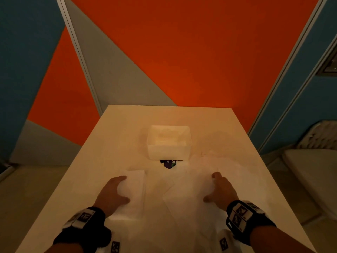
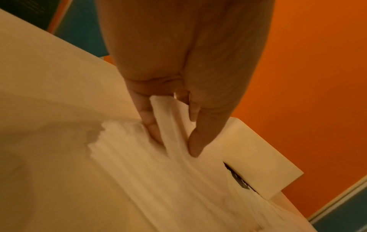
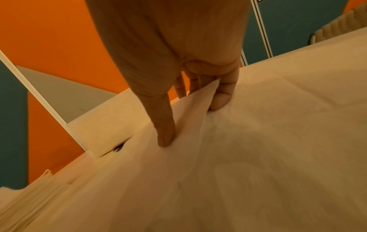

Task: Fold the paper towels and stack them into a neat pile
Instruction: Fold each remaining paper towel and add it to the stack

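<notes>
— Head view first: where do we stand with the paper towels?

— We have the left hand (image 1: 114, 193) on a folded towel (image 1: 134, 187) at the left of the table (image 1: 102, 143), thumb and fingers curled round its near edge. The right hand (image 1: 221, 189) is on a loose sheet (image 1: 186, 190) lying spread in the middle, just beside the folded one.

— Is the right hand gripping?

— Yes; the wrist view shows the sheet's edge lifted and pinched between thumb (image 3: 164, 128) and fingers. On the left wrist view, layers of towel rise between the fingers (image 2: 151, 122) and thumb.

— So which step?

— We judge we are starting a fold on the loose sheet while steadying the pile.

— And next?

— Bring the pinched edge over to meet the opposite edge, square the corners, press the crease, then set it on the folded towel. The white box (image 1: 169, 141) behind stays clear.
</notes>
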The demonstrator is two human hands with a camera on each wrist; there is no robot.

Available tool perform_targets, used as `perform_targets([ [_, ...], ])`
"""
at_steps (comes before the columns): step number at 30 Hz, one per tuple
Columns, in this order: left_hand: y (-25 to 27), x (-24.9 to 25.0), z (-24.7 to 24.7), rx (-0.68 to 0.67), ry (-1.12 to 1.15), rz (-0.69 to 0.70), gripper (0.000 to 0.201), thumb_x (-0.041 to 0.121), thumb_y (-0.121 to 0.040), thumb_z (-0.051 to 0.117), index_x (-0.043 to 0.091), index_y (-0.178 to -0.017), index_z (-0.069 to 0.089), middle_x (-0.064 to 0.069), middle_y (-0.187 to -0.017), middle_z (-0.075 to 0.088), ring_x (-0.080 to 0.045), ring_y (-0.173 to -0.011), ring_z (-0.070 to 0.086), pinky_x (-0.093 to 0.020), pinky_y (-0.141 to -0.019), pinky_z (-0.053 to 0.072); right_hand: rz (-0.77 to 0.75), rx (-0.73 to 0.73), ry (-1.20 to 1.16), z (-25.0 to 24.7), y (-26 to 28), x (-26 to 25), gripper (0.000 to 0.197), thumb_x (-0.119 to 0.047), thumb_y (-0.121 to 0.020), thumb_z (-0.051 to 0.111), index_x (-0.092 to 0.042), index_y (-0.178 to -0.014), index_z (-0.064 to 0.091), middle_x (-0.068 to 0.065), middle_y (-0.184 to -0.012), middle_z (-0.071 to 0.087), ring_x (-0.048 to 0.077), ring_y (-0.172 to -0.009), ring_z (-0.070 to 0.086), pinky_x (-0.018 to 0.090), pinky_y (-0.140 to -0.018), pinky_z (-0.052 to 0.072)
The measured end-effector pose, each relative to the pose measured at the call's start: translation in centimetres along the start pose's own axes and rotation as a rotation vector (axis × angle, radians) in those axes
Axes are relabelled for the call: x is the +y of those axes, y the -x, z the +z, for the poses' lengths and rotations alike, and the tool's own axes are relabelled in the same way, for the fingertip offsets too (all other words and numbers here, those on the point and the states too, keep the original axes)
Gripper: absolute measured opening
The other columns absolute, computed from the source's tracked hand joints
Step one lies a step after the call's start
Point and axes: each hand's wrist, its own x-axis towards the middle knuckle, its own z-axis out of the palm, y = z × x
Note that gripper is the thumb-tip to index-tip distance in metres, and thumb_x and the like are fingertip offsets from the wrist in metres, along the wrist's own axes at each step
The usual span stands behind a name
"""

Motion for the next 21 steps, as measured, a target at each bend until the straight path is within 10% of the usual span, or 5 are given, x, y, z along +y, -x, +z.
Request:
perform_targets([
  [6,1.4,2.7,0.5,0.043,-0.553,0.124,0.075,0.038,-0.083,0.062,0.028,-0.147,0.024,-0.001,-0.158,-0.001,-0.022,-0.140,0.021,-0.029,-0.112,0.029,0.009,-0.021,0.030,0.0,0.0,-0.1,0.074,-0.028,-0.067,0.085,-0.014,-0.122,0.039,0.008,-0.120,0.052,0.025,-0.108,0.054,0.030,-0.083,0.045],
  [11,2.2,3.0,2.3,-0.111,-0.643,0.219,0.065,0.032,-0.096,0.039,0.025,-0.152,0.007,0.003,-0.159,-0.003,-0.016,-0.146,0.006,-0.026,-0.118,0.012,-0.012,-0.054,0.061,-0.2,-0.3,-0.1,0.058,-0.033,-0.078,0.077,-0.012,-0.124,0.049,0.005,-0.121,0.054,0.023,-0.109,0.053,0.030,-0.091,0.044],
  [15,2.1,2.8,2.8,-0.132,-0.627,0.178,0.064,0.030,-0.096,0.040,0.023,-0.151,0.010,0.001,-0.159,-0.001,-0.018,-0.146,0.007,-0.030,-0.118,0.013,-0.051,-0.061,0.012,-0.3,-0.5,-0.3,0.020,-0.028,-0.089,0.062,-0.017,-0.078,0.048,-0.002,-0.087,0.046,0.016,-0.082,0.045,0.031,-0.080,0.041],
  [21,1.7,4.6,2.4,-0.151,-0.337,0.163,0.058,0.031,-0.094,0.052,0.022,-0.146,0.028,0.000,-0.153,0.024,-0.018,-0.140,0.023,-0.026,-0.113,0.022,-0.122,-0.115,-0.313,-2.1,0.9,-2.3,0.054,-0.019,-0.097,0.054,-0.007,-0.145,0.033,0.009,-0.148,0.037,0.027,-0.131,0.043,0.037,-0.107,0.039],
])
